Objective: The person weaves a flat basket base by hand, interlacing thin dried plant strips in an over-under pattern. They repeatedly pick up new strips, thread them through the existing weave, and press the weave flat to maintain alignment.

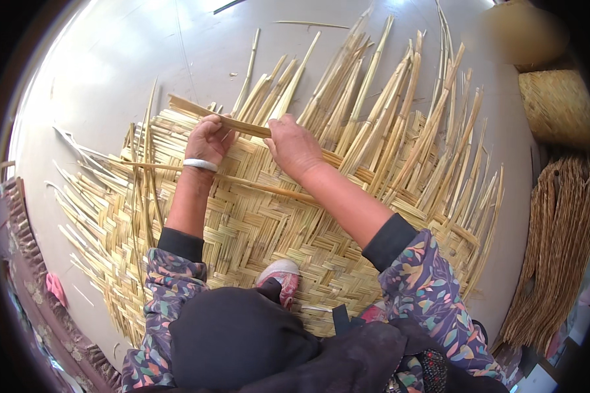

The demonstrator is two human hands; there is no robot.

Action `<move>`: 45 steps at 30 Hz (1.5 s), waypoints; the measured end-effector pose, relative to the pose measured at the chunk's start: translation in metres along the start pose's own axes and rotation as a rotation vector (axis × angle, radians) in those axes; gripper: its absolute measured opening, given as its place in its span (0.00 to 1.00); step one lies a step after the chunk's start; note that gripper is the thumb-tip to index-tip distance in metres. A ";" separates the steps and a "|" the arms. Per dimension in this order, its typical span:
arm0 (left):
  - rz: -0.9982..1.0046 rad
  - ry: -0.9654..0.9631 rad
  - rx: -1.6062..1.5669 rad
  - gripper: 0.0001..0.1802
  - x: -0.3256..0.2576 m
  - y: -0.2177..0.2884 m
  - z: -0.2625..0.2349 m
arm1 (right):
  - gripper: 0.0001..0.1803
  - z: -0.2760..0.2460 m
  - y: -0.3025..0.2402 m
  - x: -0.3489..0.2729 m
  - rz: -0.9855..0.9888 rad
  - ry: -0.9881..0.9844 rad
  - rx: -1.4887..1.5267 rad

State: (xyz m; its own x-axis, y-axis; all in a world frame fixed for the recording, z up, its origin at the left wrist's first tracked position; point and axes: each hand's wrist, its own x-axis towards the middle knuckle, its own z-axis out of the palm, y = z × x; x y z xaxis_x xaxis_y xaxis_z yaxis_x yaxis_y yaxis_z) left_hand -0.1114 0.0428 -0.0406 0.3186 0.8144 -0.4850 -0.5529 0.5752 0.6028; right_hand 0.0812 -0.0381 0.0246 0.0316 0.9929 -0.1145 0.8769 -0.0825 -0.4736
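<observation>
A flat split reed strip (246,127) is stretched between my two hands, above the far part of a woven reed mat (242,223). My left hand (210,141), with a white bangle on its wrist, is closed around the strip near its left part. Farther right, my right hand (293,145) pinches the strip's other end. Long unwoven reed ends (367,98) fan out from the mat's far and side edges. A thin loose reed (262,187) lies across the mat below my hands and passes under my right forearm.
My shoe (281,278) stands on the mat's near part. Bundled brown stalks (550,262) and a rolled woven piece (560,108) sit at the right. Patterned fabric (52,295) runs along the left, with a pink cloth (56,289) beside it. A loose reed (311,24) lies on the grey floor.
</observation>
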 end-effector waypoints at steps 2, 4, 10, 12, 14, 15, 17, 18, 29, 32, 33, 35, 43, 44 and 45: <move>-0.017 -0.044 -0.022 0.06 0.002 0.006 -0.002 | 0.12 -0.009 -0.013 0.011 0.137 -0.149 -0.043; -0.050 -0.107 -0.001 0.04 0.002 0.012 0.005 | 0.15 -0.008 -0.013 0.015 0.162 -0.133 -0.055; -0.122 -0.096 0.363 0.05 0.019 0.022 0.028 | 0.13 -0.015 -0.019 0.024 0.182 -0.174 -0.124; -0.070 -0.042 0.627 0.04 0.028 0.020 0.038 | 0.11 -0.011 -0.017 0.027 0.156 -0.139 -0.159; 0.013 -0.007 0.997 0.04 0.036 0.017 0.044 | 0.12 -0.011 -0.019 0.031 0.168 -0.171 -0.152; 0.012 -0.012 1.097 0.05 0.039 0.017 0.047 | 0.12 -0.012 -0.019 0.033 0.179 -0.185 -0.147; 0.167 0.022 1.381 0.09 0.042 0.014 0.054 | 0.11 -0.012 -0.016 0.037 0.257 -0.179 -0.095; 0.247 0.042 1.520 0.11 0.041 0.014 0.057 | 0.11 -0.011 -0.016 0.039 0.295 -0.178 -0.069; 0.293 0.036 1.833 0.11 0.053 0.011 0.068 | 0.16 -0.024 -0.017 0.046 0.406 -0.206 -0.004; 0.551 0.003 1.944 0.09 0.049 0.004 0.070 | 0.15 -0.026 -0.016 0.046 0.423 -0.220 0.002; 0.537 -0.081 1.993 0.09 0.043 0.007 0.077 | 0.15 -0.026 -0.016 0.046 0.427 -0.217 0.005; 0.453 -0.182 2.094 0.08 0.040 0.009 0.089 | 0.14 -0.029 -0.016 0.046 0.459 -0.248 0.025; 0.052 -0.261 1.598 0.13 0.073 0.015 0.089 | 0.16 -0.028 -0.016 0.044 0.504 -0.193 0.081; 0.064 -0.266 1.612 0.15 0.076 0.014 0.086 | 0.16 -0.028 -0.016 0.044 0.510 -0.182 0.085; 0.077 -0.272 1.626 0.16 0.073 0.015 0.089 | 0.17 -0.027 -0.015 0.044 0.518 -0.170 0.090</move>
State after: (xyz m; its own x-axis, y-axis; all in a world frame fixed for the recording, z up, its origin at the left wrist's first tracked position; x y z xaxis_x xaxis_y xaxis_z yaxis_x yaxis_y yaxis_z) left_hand -0.0283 0.1179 -0.0104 0.5441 0.7309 -0.4120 0.7070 -0.1350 0.6942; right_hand 0.0826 0.0092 0.0501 0.3640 0.7932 -0.4882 0.7226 -0.5712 -0.3893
